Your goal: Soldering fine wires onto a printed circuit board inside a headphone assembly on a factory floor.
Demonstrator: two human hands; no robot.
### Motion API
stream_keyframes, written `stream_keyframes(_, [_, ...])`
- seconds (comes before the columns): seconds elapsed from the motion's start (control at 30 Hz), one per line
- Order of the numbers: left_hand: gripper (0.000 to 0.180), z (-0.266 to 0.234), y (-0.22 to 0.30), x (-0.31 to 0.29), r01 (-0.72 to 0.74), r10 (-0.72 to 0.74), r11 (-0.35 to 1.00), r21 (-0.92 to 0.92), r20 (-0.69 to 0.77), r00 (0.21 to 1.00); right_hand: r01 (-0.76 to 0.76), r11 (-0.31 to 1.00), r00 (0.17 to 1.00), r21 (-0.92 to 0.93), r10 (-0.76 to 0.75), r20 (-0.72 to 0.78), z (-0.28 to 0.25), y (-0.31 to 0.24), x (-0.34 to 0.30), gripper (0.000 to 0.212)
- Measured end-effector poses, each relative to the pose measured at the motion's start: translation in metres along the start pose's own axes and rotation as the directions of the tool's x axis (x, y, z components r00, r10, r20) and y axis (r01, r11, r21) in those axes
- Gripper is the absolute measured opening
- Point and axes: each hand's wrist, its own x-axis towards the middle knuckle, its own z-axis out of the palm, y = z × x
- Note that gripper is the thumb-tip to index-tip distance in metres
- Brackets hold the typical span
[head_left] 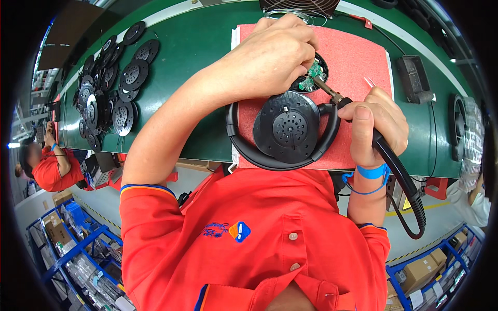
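My right hand [378, 122] grips a soldering iron [386, 153] by its black handle. The iron's metal tip meets a green circuit board [313, 75] inside a round black ear cup. My left hand [280, 54] bends over that cup from the left, fingers closed at the board's edge; whatever they pinch is hidden. Nearer to me lies a black headband [275, 163], curving around a round black speaker plate [289, 124] with a perforated centre. All of this rests on a pink foam mat [358, 57]. Two thin pale prongs or wires stick up beside my right hand.
Several black perforated discs [122, 78] are heaped on the green table at the left. A dark open box [414, 78] stands at the right, near clear plastic packaging [471, 140]. A wire grille [301, 8] is at the far edge. Another person [54, 168] sits at far left.
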Motion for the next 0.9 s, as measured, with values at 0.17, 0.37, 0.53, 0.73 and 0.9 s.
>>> stream_keyframes(0.17, [0.006,-0.0002,-0.0002,0.0013,0.003,-0.003,1.0,0.005,0.011,1.0,-0.005,1.0,0.999,0.021,0.005,-0.033,-0.0001,0.0011,-0.0004,0.013])
stream_keyframes(0.37, [0.007,-0.0001,-0.0001,0.0008,-0.007,0.007,1.0,0.016,0.0,1.0,0.013,1.0,1.0,-0.003,-0.013,-0.001,0.0007,0.0018,-0.0001,0.014])
stream_keyframes(0.53, [0.007,-0.0013,0.0014,0.0012,0.003,-0.004,1.0,0.021,0.013,1.0,0.03,0.999,0.999,0.031,-0.028,-0.045,0.0011,0.0028,0.0,0.014])
stream_keyframes(0.73, [0.007,-0.0002,0.0014,0.0009,-0.011,0.011,1.0,0.016,-0.001,1.0,0.032,0.999,0.998,0.028,-0.03,-0.052,0.0014,0.0035,-0.001,0.014])
stream_keyframes(0.9, [0.007,0.0,0.0018,0.0009,-0.016,0.016,1.0,0.027,0.005,1.0,0.017,1.0,0.999,0.011,-0.017,-0.041,0.0018,0.0031,-0.0011,0.015])
